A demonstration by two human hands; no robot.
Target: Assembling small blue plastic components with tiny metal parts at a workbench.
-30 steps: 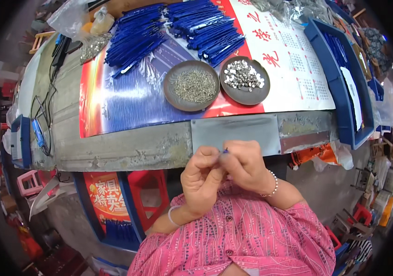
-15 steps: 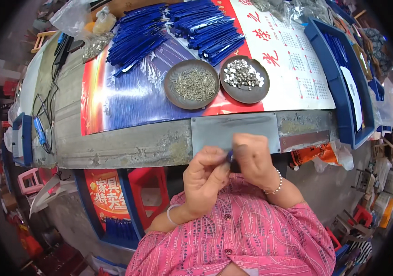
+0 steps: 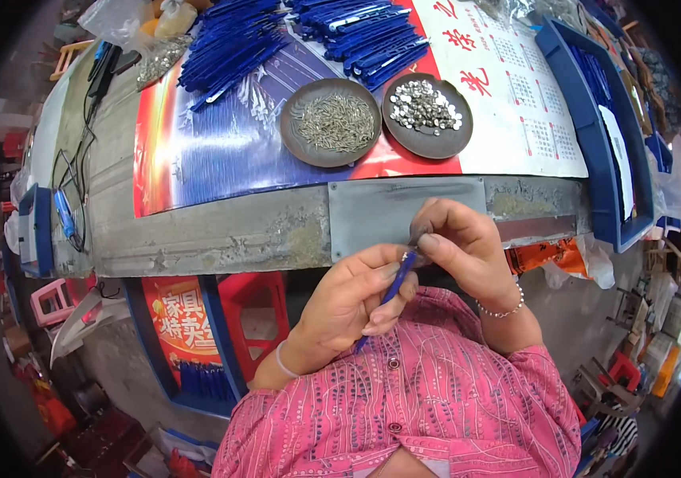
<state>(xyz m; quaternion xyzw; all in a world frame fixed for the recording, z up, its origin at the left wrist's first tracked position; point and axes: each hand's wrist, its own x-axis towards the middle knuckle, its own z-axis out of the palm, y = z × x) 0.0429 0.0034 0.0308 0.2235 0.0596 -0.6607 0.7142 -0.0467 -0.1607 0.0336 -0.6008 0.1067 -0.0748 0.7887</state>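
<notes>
On the far left I see one slim blue tool [image 3: 64, 213] with a dark cord lying on the grey table [image 3: 197, 253]. Next, low down, there is one pink plastic stool [image 3: 53, 305], then one blue box [image 3: 137, 319] and one red plastic stool [image 3: 229, 319]. Up on the table are two big piles of shiny blue strips, a left pile [image 3: 233, 48] and a right pile [image 3: 368, 36], too many to count.

Two round dark dishes sit side by side. The left dish [image 3: 292, 147] has lots of thin metal pins [image 3: 336, 123]; the right dish [image 3: 436, 150] has lots of small shiny round bits [image 3: 420, 103].

In front, the left hand [image 3: 360, 295] is closed around one long thin blue strip [image 3: 395, 288], which leans with its top to the right. The right hand [image 3: 468, 247] is at that top end, thumb and first finger nearly together; I can't tell if they grip anything.

On the right stands one long blue tray [image 3: 585, 127] with blue strips inside.
</notes>
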